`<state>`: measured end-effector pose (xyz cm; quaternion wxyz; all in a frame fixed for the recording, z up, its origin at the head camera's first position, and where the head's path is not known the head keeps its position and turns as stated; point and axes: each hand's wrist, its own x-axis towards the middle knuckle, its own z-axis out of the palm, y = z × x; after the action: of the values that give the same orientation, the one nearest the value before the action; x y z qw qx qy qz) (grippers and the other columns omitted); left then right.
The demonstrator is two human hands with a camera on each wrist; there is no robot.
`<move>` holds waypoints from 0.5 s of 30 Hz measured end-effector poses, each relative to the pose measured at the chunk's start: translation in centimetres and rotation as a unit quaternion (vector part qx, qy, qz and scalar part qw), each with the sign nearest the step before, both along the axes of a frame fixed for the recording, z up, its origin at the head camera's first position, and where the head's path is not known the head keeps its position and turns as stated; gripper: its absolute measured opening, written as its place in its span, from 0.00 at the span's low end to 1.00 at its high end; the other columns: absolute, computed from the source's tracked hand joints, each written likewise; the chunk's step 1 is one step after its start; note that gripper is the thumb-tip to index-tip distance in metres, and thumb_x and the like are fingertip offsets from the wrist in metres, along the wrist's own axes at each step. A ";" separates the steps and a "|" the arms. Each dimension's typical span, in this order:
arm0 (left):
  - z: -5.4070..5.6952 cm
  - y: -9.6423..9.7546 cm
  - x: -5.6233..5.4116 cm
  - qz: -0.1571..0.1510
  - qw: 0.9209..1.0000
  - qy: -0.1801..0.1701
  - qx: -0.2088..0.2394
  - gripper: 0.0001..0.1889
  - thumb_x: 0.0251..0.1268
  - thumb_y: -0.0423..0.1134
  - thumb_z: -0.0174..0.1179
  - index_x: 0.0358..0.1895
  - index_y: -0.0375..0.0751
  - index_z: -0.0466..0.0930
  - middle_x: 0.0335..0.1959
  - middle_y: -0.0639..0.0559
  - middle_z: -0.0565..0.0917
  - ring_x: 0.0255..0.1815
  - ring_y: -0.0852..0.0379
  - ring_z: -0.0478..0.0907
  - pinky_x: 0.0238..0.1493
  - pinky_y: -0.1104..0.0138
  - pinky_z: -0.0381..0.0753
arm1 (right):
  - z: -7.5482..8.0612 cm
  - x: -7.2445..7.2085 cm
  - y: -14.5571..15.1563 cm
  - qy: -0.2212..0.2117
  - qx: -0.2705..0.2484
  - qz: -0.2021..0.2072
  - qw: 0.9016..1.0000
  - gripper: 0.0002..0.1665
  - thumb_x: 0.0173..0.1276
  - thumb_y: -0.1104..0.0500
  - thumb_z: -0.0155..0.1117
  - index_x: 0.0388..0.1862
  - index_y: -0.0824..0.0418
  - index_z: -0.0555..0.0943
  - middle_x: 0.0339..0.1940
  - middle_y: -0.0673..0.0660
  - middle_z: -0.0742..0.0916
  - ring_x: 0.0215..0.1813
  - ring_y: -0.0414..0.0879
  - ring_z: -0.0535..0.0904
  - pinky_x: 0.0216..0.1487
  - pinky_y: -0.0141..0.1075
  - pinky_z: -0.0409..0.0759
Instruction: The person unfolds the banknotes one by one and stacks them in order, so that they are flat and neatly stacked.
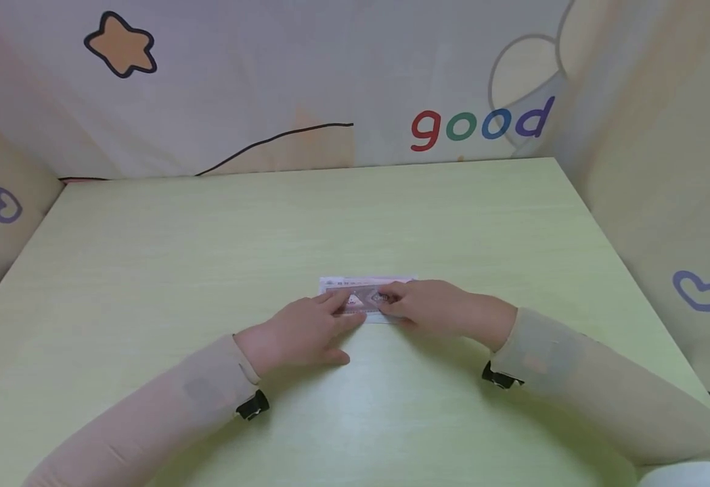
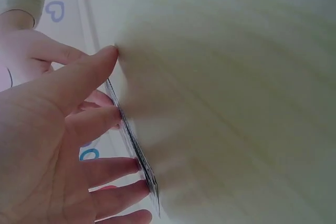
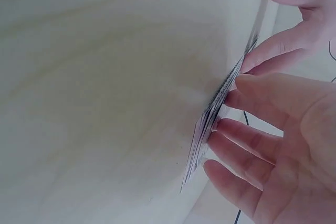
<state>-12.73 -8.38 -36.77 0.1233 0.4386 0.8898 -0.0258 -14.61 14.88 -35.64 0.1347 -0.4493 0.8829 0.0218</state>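
Note:
A thin stack of printed paper slips (image 1: 363,297), pinkish purple with pale borders, lies flat near the middle of the table. My left hand (image 1: 306,331) rests its outstretched fingers on the stack's left part, with the thumb off to the near side. From the right, my right hand (image 1: 440,308) lays its fingertips over the other end. Seen edge-on in the right wrist view, the slips (image 3: 202,124) show several layers, slightly uneven at one end. Straight fingers (image 2: 113,171) of the left hand touch the top in the left wrist view. Both hands cover parts of the print.
The pale green table (image 1: 208,237) spreads around the hands. Printed fabric walls (image 1: 257,74) stand at the back and sides. A white rounded object (image 1: 690,475) shows at the lower right corner. Black clips (image 1: 252,404) hang at the sleeve cuffs.

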 end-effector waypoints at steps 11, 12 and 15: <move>0.2 0.0 0.3 -0.005 1.000 -0.004 0.009 0.35 0.61 0.58 0.56 0.69 0.46 0.63 0.69 0.34 0.58 0.69 0.38 0.56 0.58 0.52 0.70 | 0.1 0.1 -2.0 0.002 0.056 -0.021 0.998 0.34 0.67 0.55 0.59 0.71 0.57 0.63 0.71 0.53 0.66 0.46 0.60 0.74 0.44 0.46 0.77; 0.1 0.0 0.3 -0.004 1.000 -0.006 0.008 0.35 0.62 0.58 0.56 0.69 0.46 0.63 0.69 0.34 0.58 0.69 0.38 0.56 0.58 0.52 0.69 | 0.1 0.1 -2.1 0.002 0.062 -0.023 0.998 0.34 0.67 0.55 0.59 0.71 0.57 0.63 0.71 0.53 0.66 0.45 0.59 0.75 0.43 0.45 0.77; 0.0 0.0 0.2 -0.002 1.000 -0.007 0.004 0.35 0.61 0.58 0.56 0.69 0.46 0.63 0.70 0.34 0.58 0.68 0.38 0.57 0.58 0.52 0.69 | 0.0 0.2 -2.4 0.004 0.070 -0.027 0.997 0.34 0.67 0.55 0.59 0.71 0.56 0.63 0.71 0.52 0.66 0.41 0.57 0.73 0.39 0.42 0.77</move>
<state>-12.49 -8.40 -36.73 0.1271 0.4410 0.8882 -0.0193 -14.45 12.45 -35.61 0.1626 -0.4146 0.8916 0.0822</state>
